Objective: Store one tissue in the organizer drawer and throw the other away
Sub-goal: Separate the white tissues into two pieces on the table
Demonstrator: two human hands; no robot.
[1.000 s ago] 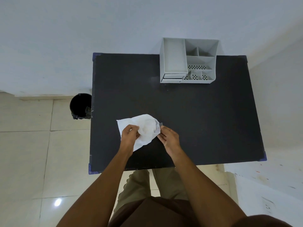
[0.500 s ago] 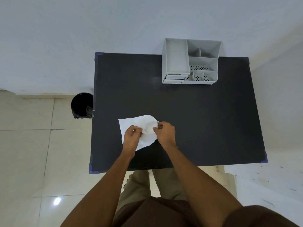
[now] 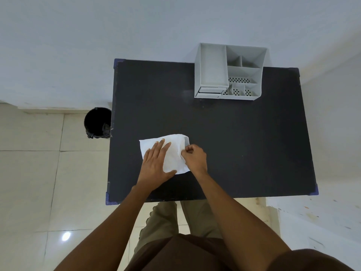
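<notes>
A white tissue (image 3: pixel 173 151) lies folded on the black table (image 3: pixel 244 143), near its front left. My left hand (image 3: pixel 155 166) rests flat on the tissue's left half, fingers spread. My right hand (image 3: pixel 194 156) pinches the tissue's right edge between thumb and fingers. A grey desk organizer (image 3: pixel 229 72) stands at the table's far edge; its small drawer (image 3: pixel 210 91) at the lower left front looks slightly pulled out. Only one tissue is visible as a separate piece.
A black waste bin (image 3: pixel 97 122) stands on the tiled floor just left of the table. White walls run behind and to the right of the table. My legs show below the table's near edge.
My left hand let go of its pinch and now presses flat on the tissue. My right hand moved to the tissue's right edge. The tissue lies flatter and more folded.
</notes>
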